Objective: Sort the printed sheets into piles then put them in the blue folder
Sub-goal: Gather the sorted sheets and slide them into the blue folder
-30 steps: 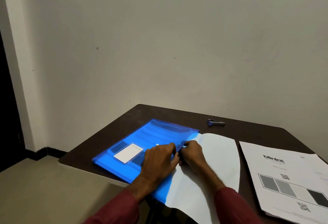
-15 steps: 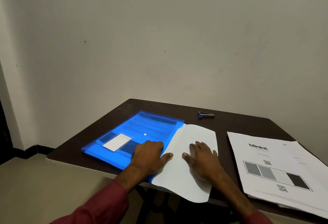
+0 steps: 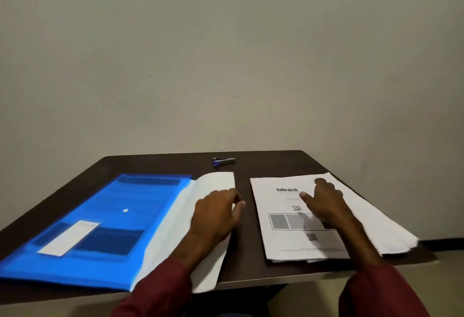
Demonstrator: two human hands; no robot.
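Blue folder: flat on the left of the dark table.
White sheets: sticking out of the folder's right side.
Your left hand: resting on those sheets, fingers relaxed.
Your right hand: over the printed pile, fingers loosely bent (contact unclear).
Stapler: near the far edge.

Plain off-white wall noted, lightly specked and evenly lit. Dark brown table set against it. Beige floor seen below; dark skirting at right.
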